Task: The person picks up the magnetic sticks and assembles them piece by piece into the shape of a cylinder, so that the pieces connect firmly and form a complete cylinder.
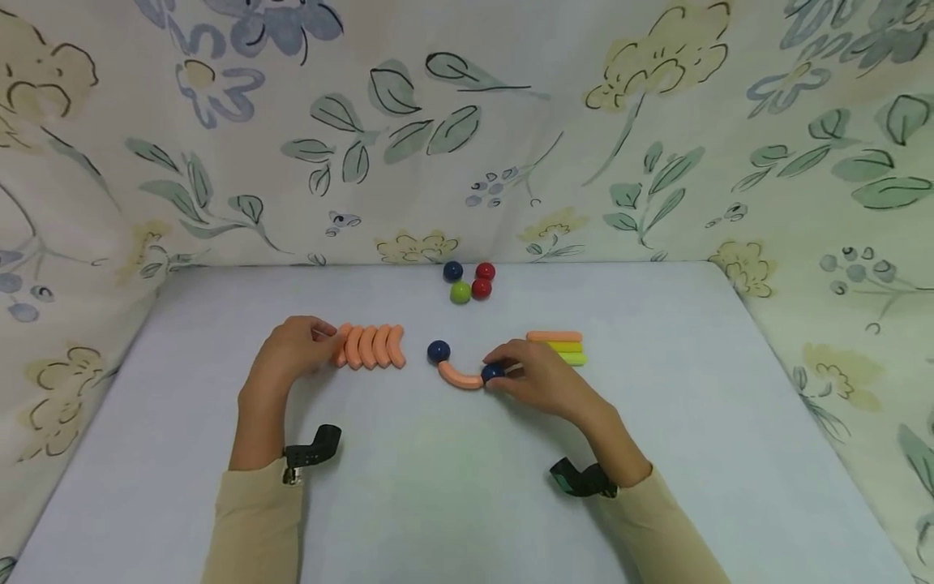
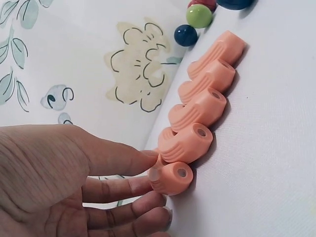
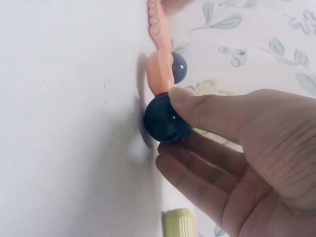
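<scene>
My left hand [image 1: 292,353] pinches the leftmost curved orange magnetic stick [image 2: 170,178] between thumb and fingers. It lies at the near end of a tight row of several matching curved sticks [image 2: 198,111], with round metal dots in their ends. Thumb and fingers of my right hand [image 1: 543,380] hold a dark blue ball [image 3: 165,121]. That ball meets the right end of another curved orange stick [image 1: 460,378], whose left end touches a second dark blue ball [image 1: 439,351]. The joined pieces lie on the white table [image 1: 409,487], between my hands.
Toward the table's back are a blue ball [image 1: 453,271], a green ball [image 1: 460,293] and two red balls [image 1: 481,289] in a cluster. Straight orange [image 1: 554,336], yellow and green [image 1: 576,359] sticks lie just beyond my right hand. A floral cloth [image 1: 540,146] hangs behind.
</scene>
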{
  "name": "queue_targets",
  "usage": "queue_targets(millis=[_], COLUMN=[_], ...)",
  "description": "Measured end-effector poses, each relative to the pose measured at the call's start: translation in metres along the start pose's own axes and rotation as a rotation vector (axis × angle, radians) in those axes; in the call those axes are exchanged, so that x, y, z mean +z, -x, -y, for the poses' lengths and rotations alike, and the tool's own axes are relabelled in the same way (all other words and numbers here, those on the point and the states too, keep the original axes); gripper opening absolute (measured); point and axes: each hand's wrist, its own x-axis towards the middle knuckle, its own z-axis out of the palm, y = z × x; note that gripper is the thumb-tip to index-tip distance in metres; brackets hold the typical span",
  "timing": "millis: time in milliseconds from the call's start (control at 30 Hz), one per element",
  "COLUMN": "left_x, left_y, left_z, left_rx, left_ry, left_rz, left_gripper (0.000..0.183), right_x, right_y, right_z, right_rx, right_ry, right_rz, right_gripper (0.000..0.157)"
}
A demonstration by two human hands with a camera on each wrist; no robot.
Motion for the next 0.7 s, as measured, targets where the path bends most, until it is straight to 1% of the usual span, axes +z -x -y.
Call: queue_targets(millis=[100, 267, 367, 433, 500, 700], left_x=[0.0021, 0.0065, 0.0068, 0.0065, 0.0056, 0.0004], left_y=[-0.0001, -0.0036, -0.0054, -0.0054, -0.0051, -0.0007], left_z=[0.0011, -0.0002, -0.0015, -0.0023, -0.0005, 0.0072], left_rx=[0.004, 0.005, -0.016, -0.030, -0.037, -0.020], left_ry=[-0.026, -0.052, -0.042, -0.029, -0.018, 0.008], left_rz=[-0.020, -0.121, -0.150, -0.143, -0.120, -0.071], left_gripper=[0.052, 0.050, 0.049, 0.050, 0.052, 0.062], right_x=[-0.0006, -0.0043, -0.0072, -0.0079, -0.0078, -0.0045], right_y=[-0.0007, -0.0017, -0.0016, -0.0020, -0.0018, -0.0009], right_z=[0.0004, 0.0022, 0.0017, 0.0004, -0.0009, -0.0017], right_rx=[0.006, 0.016, 0.016, 0.022, 0.022, 0.037], right_ry=[-0.002, 0.010, 0.021, 0.026, 0.022, -0.002], right_rz=[0.014, 0.029, 0.029, 0.031, 0.033, 0.051], right_gripper=[0.033, 0.032, 0.032, 0.032, 0.032, 0.033])
